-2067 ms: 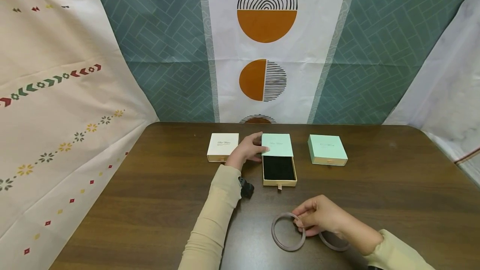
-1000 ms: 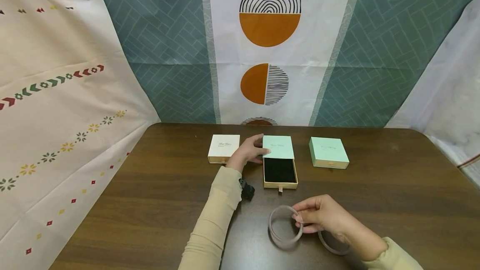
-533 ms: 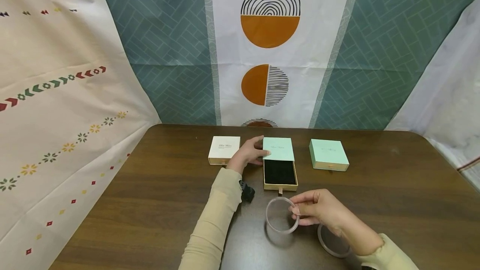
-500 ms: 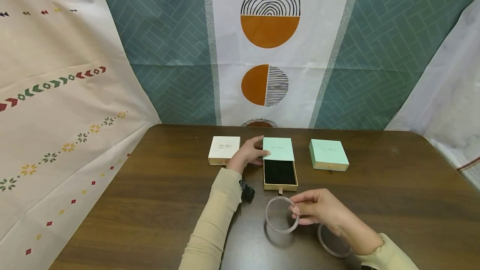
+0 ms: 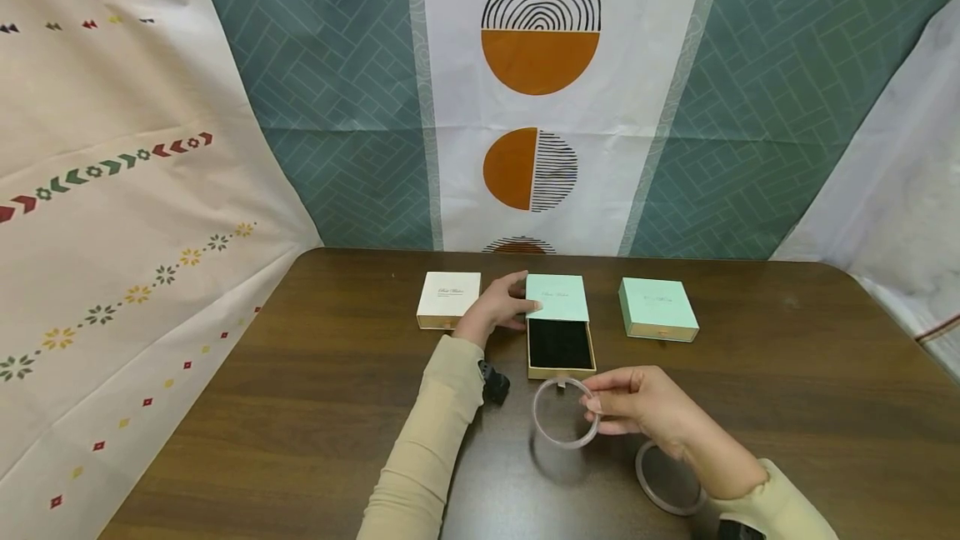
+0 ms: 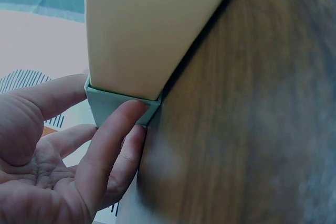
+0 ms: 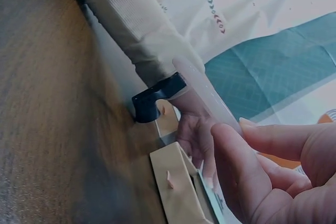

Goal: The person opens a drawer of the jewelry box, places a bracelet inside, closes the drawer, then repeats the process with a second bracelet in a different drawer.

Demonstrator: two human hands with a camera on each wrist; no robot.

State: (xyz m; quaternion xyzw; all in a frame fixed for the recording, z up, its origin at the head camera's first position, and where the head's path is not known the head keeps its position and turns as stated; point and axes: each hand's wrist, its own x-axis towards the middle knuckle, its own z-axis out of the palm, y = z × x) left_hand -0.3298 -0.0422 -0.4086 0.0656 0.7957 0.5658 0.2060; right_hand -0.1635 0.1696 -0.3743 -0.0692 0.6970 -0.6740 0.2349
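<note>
In the head view my left hand (image 5: 495, 305) grips the left side of a mint jewelry box (image 5: 557, 294), thumb on its lid. Its black-lined drawer (image 5: 562, 374) is pulled out toward me. The left wrist view shows my fingers around the mint sleeve (image 6: 113, 106), with the cream drawer side (image 6: 142, 30) sticking out. My right hand (image 5: 652, 407) pinches a pale translucent bangle (image 5: 536, 415) between thumb and fingers, tilted, just in front of the drawer. Edge-on, the bangle (image 7: 207, 95) shows in the right wrist view. A second bangle (image 5: 678, 512) lies on the table below my right wrist.
A white box (image 5: 447, 298) stands left of my left hand. Another mint box (image 5: 657, 308), its drawer shut, stands to the right. All rest on the dark wooden table (image 5: 300, 407), with patterned cloth (image 5: 675, 107) hanging behind.
My right hand has lifted the bangle off the table and moved it forward, toward the drawer. The left hand stays on the mint box. The second bangle is less covered now.
</note>
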